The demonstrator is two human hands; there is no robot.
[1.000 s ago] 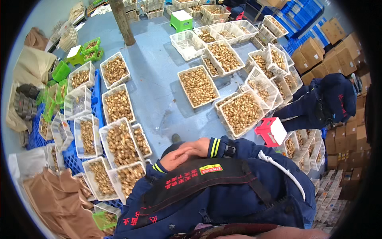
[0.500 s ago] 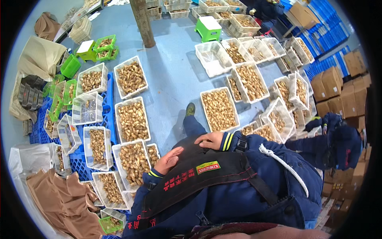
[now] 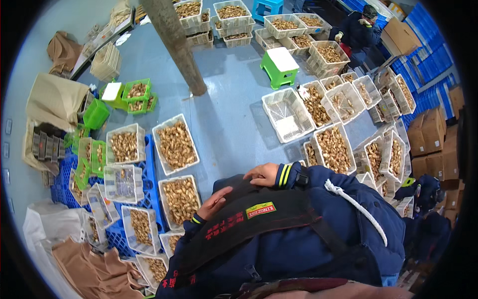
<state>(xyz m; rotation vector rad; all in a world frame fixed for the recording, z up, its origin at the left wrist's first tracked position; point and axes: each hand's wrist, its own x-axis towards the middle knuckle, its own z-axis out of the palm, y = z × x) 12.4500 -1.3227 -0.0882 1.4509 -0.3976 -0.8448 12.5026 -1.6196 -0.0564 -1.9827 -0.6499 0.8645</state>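
My left hand [image 3: 214, 203] lies at the front of my black apron [image 3: 226, 226], fingers stretched out and holding nothing. My right hand [image 3: 262, 174] is a short way to its right, also against the apron, with its fingers loosely bent and apart. No object shows in either hand. Ahead on the left are white crates [image 3: 176, 144] filled with brown-and-cream pieces that look like mushrooms. To the right, another filled crate [image 3: 333, 151] leans among several more. An empty white crate [image 3: 288, 115] is on the floor farther ahead.
A rusty post [image 3: 177, 50] rises from the blue floor [image 3: 226, 124]. Blue pallets [image 3: 149, 172] carry crates at the left. A green stool with a white top [image 3: 280, 64] stands ahead. Co-workers [image 3: 354, 35] are at the far right, near cardboard boxes [image 3: 428, 130].
The whole scene has shifted downward in view, and more of the far floor and a co-worker show. My foot is hidden now. Both hands stay by the apron.
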